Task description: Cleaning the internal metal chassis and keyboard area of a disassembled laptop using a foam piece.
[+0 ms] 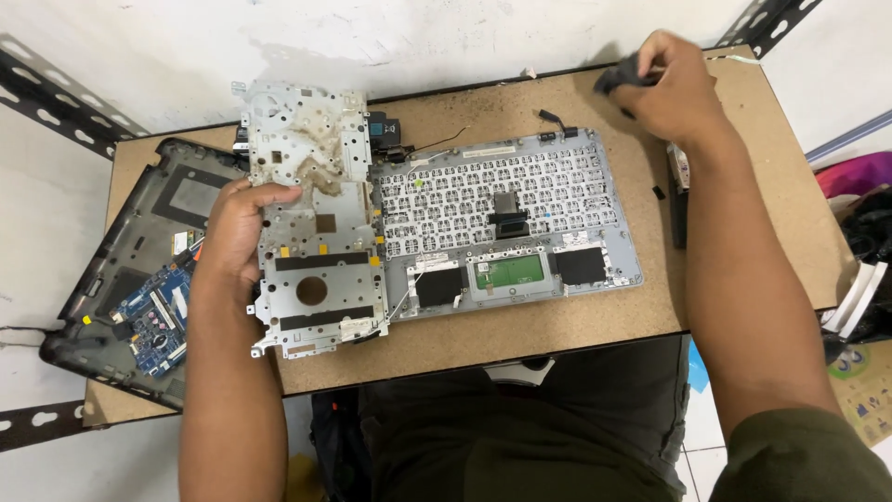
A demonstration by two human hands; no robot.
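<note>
My left hand (237,228) grips the left edge of a grey, stained metal backing plate (311,223), lifted and tilted over the left end of an upturned silver laptop palmrest (520,218). The palmrest shows the underside of its keyboard, a green touchpad board (509,271) and two black pads. At the table's far right corner, my right hand (674,88) is closed on a small dark object (621,74); what it is cannot be told.
A dark laptop bottom case (139,270) with a blue circuit board (158,316) lies at the table's left edge, overhanging it. Small black parts (678,200) lie near my right forearm. The particle-board table (557,330) stands against a white wall; bags sit at the right.
</note>
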